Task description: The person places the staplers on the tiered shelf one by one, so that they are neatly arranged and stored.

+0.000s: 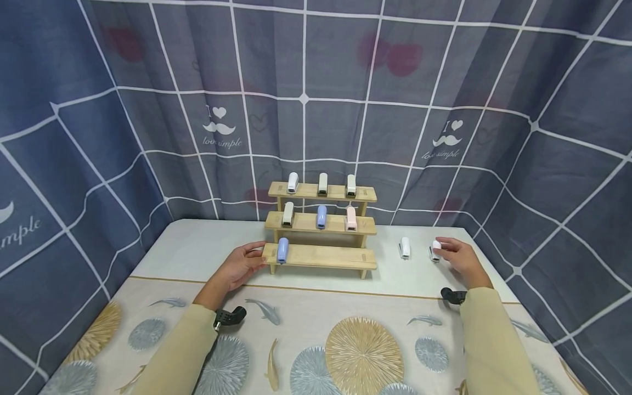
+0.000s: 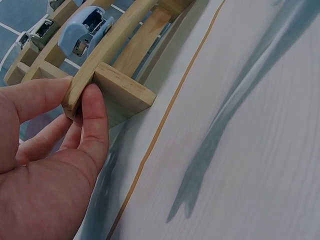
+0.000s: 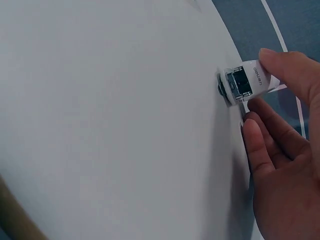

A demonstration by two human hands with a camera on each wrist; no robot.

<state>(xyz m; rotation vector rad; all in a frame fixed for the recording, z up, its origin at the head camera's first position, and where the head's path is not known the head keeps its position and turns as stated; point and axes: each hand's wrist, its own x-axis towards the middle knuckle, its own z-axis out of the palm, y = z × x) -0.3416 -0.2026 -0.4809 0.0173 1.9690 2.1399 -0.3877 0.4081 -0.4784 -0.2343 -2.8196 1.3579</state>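
My left hand (image 1: pixel 245 264) pinches the left end of the lowest board of a three-step wooden rack (image 1: pixel 326 257), thumb on one face and fingers on the other, as the left wrist view shows. Near that end stands a blue stapler (image 1: pixel 282 250). Far to the right, my right hand (image 1: pixel 459 256) holds a small white stapler (image 3: pixel 256 80) between thumb and fingers, at the white table surface. Another white stapler (image 1: pixel 405 248) stands on the table between the rack and my right hand.
The middle step carries a grey-beige stapler (image 1: pixel 288 214), a blue stapler (image 1: pixel 321 217) and a pink stapler (image 1: pixel 351 218). Three pale staplers, one at the left (image 1: pixel 293 182), line the top step. A checked curtain (image 1: pixel 336 131) surrounds the table; a patterned cloth (image 1: pixel 276 340) covers its front.
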